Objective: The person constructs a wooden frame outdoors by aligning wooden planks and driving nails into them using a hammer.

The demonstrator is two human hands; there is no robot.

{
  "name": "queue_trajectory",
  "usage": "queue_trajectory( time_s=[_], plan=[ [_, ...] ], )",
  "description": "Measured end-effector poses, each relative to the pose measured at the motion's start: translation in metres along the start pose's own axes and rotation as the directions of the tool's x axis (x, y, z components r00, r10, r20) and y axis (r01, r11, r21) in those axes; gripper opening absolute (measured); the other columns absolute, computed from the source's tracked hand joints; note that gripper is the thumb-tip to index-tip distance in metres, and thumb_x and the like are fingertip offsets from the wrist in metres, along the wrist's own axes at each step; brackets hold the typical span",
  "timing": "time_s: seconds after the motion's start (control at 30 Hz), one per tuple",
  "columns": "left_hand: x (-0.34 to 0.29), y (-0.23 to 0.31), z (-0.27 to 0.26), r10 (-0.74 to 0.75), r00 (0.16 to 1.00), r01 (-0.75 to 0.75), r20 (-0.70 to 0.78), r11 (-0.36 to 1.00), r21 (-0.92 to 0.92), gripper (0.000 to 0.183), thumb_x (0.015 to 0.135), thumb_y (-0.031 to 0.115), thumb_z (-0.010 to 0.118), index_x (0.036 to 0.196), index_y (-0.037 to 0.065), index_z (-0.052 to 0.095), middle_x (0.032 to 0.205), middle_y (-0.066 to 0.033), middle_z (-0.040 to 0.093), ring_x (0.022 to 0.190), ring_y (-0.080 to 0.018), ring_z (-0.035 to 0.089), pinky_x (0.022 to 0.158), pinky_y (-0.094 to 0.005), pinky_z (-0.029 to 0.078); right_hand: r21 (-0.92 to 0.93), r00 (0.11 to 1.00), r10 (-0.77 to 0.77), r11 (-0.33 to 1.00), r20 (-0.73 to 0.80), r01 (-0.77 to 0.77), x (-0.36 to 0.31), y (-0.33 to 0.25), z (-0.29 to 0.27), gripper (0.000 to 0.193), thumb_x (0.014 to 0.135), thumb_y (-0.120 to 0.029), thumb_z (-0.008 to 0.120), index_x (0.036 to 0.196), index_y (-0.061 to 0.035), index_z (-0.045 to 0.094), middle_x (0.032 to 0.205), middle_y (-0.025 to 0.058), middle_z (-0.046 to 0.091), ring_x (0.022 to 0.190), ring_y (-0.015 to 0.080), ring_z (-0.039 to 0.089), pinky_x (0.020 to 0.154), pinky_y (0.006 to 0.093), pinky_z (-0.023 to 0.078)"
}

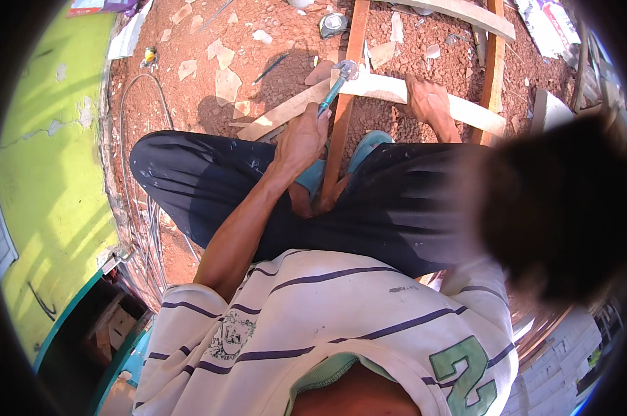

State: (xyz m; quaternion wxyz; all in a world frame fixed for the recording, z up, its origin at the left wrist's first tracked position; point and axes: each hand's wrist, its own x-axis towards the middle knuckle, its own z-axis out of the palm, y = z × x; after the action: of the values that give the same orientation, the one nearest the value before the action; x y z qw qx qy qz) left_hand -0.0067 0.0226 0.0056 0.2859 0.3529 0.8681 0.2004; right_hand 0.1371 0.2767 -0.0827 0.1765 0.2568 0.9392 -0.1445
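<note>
My left hand (303, 142) is closed round the teal handle of a hammer (332, 95). The hammer's metal head is over the left end of a pale wooden board (476, 115), where it crosses a brown wooden beam (340, 128); I cannot tell if it touches the wood. My right hand (430, 102) grips the same board to the right of the hammer, fingers over its edge. The beam runs down between my sandalled feet (370, 147). Left of the joint, another pale plank (285, 113) slants toward my left knee.
A second beam (495, 66) and a far crosspiece (466, 15) belong to the wooden frame. On the reddish soil lie a tape measure (333, 25), a dark pencil-like stick (271, 67) and broken tile pieces (227, 86). A green wall (57, 139) stands left; a blurred dark shape (563, 208) covers the right.
</note>
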Motion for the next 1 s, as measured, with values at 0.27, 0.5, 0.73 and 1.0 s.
queue_trajectory(
  time_s=[0.27,0.5,0.73,1.0],
  plan=[
    [0.004,0.096,-0.092,0.26,0.721,-0.608,-0.642,0.681,-0.407,0.038,0.107,0.037,0.048,0.097,0.001,0.05,0.062,-0.0014,0.046,0.053,-0.0091,0.047,0.05,-0.0277,0.04,-0.012,1.0,0.016,1.0,0.016,-0.016,-0.001,0.011,0.009,0.055,0.076,-0.037,0.081,0.109,-0.003,0.054,0.104,0.0222,0.069,0.09,0.0394,0.07,0.077,0.0486,0.057],
    [0.019,-0.024,-0.031,0.054,0.996,-0.048,-0.064,0.995,0.093,0.031,0.103,0.031,0.052,0.101,0.001,0.054,0.08,-0.0346,0.062,0.079,-0.0525,0.062,0.061,-0.0582,0.043,-0.042,0.982,-0.09,0.996,-0.164,0.084,-0.001,0.003,0.012,0.053,0.077,-0.038,0.079,0.109,-0.0034,0.054,0.094,0.0217,0.072,0.086,0.0378,0.072,0.074,0.0471,0.057],
    [0.011,0.074,-0.086,0.305,0.731,-0.62,-0.61,0.67,-0.408,0.041,0.107,0.042,0.046,0.092,0.003,0.05,0.061,0.0021,0.043,0.05,-0.0063,0.042,0.045,-0.0242,0.039,-0.029,0.989,-0.057,0.998,-0.135,0.053,-0.006,0.012,0.011,0.053,0.079,-0.043,0.077,0.107,-0.0037,0.055,0.089,0.0202,0.072,0.082,0.0378,0.072,0.073,0.0481,0.056],
    [0.018,0.019,-0.031,0.275,0.953,-0.278,-0.125,0.961,-0.002,0.034,0.104,0.032,0.052,0.099,-0.001,0.057,0.073,-0.0239,0.063,0.064,-0.0428,0.062,0.06,-0.05,0.046,-0.037,0.992,-0.075,0.997,-0.098,0.072,-0.004,0.0,0.019,0.05,0.079,-0.038,0.077,0.108,-0.004,0.055,0.093,0.0206,0.072,0.085,0.0378,0.072,0.073,0.0475,0.056]
  ],
)
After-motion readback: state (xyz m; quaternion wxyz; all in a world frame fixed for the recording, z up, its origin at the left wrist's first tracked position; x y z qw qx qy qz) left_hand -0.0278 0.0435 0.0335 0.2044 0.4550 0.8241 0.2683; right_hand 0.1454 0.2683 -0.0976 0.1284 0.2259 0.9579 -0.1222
